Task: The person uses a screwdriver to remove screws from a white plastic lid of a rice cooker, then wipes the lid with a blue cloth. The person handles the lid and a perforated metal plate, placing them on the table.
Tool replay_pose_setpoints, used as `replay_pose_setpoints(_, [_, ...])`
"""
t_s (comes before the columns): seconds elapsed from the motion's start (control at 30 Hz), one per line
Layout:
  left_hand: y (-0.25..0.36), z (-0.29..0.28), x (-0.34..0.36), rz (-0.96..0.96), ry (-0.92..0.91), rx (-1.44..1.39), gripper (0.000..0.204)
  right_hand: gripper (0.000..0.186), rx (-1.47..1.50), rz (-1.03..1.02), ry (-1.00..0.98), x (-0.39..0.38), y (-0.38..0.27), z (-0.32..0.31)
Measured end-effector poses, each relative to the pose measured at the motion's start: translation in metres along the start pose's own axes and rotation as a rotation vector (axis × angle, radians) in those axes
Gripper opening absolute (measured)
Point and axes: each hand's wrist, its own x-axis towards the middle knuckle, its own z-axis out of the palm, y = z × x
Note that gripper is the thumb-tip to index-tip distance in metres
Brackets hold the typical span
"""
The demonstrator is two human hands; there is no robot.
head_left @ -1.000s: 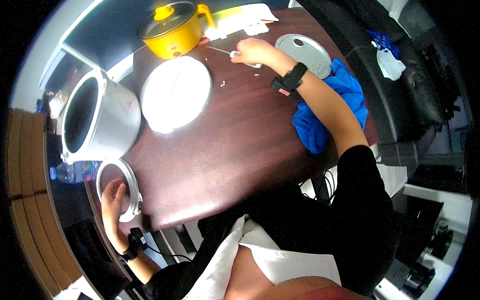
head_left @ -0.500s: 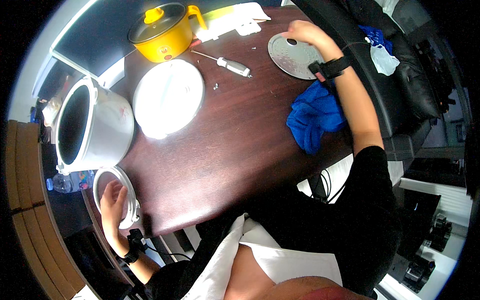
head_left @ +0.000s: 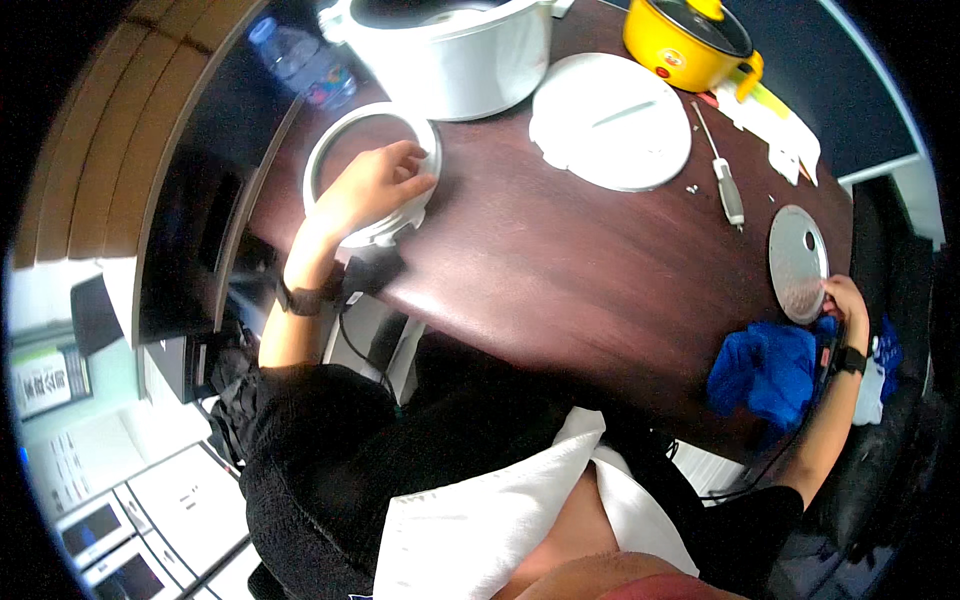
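Observation:
A white ring-shaped frame (head_left: pixel 318 172) lies at the table's left. My left hand (head_left: pixel 375 188) is over it, fingers slightly apart and reaching to the inner side of its right rim; nothing is seen held in them. At the far right, my right hand (head_left: pixel 846 300) has its fingers closed on the edge of a round silver metal plate (head_left: pixel 795 265) with a hole and small dimples. Whether that plate is lifted off the table I cannot tell. A crumpled blue cloth (head_left: pixel 765 370) lies just below it, near my right wrist.
Behind the ring stands a white pot-shaped housing (head_left: pixel 455 65), with a plastic bottle (head_left: pixel 305 65) to its left. A round white lid (head_left: pixel 620 135), a screwdriver (head_left: pixel 727 185), small screws (head_left: pixel 693 189) and a yellow pot (head_left: pixel 680 50) are further right on the brown table (head_left: pixel 540 270).
The view has swung left, so the table appears turned. My right hand has shifted along the metal plate's edge to the side near the blue cloth. My left hand stays at the ring.

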Motion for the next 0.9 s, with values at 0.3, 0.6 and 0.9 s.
replay_pose_setpoints(0.3, [-0.016,0.006,-0.016,0.040,-0.025,0.031,0.038,0.013,0.477,-0.328,-0.180,-0.094,-0.037,-0.015])
replay_pose_setpoints(0.6, [-0.010,0.020,-0.031,0.089,-0.046,0.037,0.040,0.017,0.468,-0.455,0.083,-0.179,-0.046,-0.013])
replay_pose_setpoints(0.9, [0.016,0.056,-0.062,0.384,-0.146,0.014,0.033,0.031,0.478,-0.587,0.226,-0.240,-0.084,0.041])
